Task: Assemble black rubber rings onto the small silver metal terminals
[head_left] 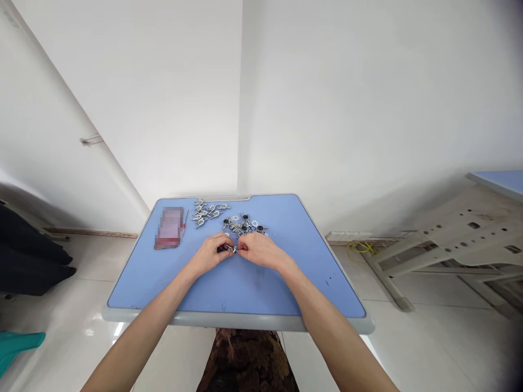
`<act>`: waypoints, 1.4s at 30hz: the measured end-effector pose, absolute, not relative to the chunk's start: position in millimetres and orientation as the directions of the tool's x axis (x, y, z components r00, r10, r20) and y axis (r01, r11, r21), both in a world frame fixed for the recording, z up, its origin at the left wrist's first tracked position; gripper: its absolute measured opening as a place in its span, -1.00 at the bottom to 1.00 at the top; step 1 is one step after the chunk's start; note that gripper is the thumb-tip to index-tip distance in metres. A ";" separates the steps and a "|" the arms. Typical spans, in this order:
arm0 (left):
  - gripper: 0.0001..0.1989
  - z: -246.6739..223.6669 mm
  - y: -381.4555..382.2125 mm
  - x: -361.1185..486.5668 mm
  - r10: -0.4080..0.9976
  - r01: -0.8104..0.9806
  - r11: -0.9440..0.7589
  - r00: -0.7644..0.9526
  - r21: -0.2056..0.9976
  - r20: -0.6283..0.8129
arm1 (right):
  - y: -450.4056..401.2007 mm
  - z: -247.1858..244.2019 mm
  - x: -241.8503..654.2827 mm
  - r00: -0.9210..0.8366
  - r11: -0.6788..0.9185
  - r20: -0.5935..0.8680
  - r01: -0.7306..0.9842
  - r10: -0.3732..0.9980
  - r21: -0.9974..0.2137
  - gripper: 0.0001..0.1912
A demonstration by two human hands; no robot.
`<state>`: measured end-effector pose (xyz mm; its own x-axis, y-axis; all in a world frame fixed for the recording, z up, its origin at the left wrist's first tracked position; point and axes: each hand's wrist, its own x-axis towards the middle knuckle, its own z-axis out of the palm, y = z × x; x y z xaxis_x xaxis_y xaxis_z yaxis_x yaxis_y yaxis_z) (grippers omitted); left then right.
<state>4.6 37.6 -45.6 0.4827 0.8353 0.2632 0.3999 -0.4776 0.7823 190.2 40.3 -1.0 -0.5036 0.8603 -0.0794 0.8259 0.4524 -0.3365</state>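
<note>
Our bare arms [141, 329] reached out over a blue table [237, 319], with a dark patterned cloth [247, 362] just below its edge. Our left hand [209, 254] and right hand [259, 250] were close together near the middle of the table, almost touching. Between them we pinched a small metal part [232, 249], and a dark bit [222, 249] showed by the left fingers. We could not tell just how the part sat in our grip, since our fingers hid most of it. Just past our hands lay a heap of metal parts [241, 224] with dark round middles, and farther left lay a second heap [208, 213]. A blurred flat thing [169, 227] lay beside that. Tiny parts like these seemed best held with the fingertips, firm and slow, with both hands low so nothing slipped or jumped away.
</note>
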 end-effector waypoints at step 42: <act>-0.72 -47.4 46.2 -7.4 0.913 0.170 -0.282 0.350 0.944 0.210 | 37.0 2.8 190.4 -0.434 0.489 0.249 0.627 0.866 -0.606 -0.92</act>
